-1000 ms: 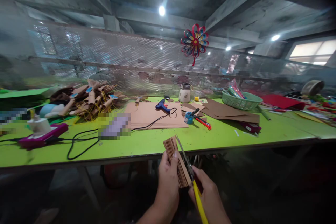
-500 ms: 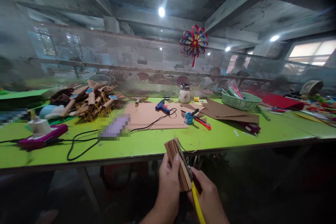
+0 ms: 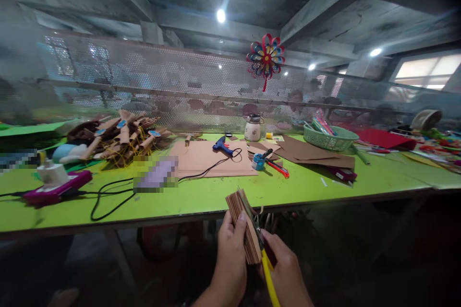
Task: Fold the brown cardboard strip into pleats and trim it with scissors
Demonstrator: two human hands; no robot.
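Observation:
My left hand (image 3: 229, 254) is closed round a folded, pleated strip of brown cardboard (image 3: 246, 226), held upright just below the table's front edge. My right hand (image 3: 286, 268) grips yellow-handled scissors (image 3: 260, 248). Their blades lie along the right edge of the cardboard, almost closed, and a thin curl of trimmed card hangs off near the tips.
A green table (image 3: 201, 194) carries a brown card sheet (image 3: 212, 156) with a blue glue gun (image 3: 222, 144), black cables (image 3: 108, 196), a pile of paper rolls (image 3: 122, 136), a white jar (image 3: 253, 128), red-handled scissors (image 3: 279, 168), more brown sheets (image 3: 309, 153) and a green basket (image 3: 329, 138). A perforated screen (image 3: 180, 86) stands behind.
The scissor blades have closed along the cardboard's right edge, cutting off a thin sliver. Both hands and the cardboard have stayed nearly in place.

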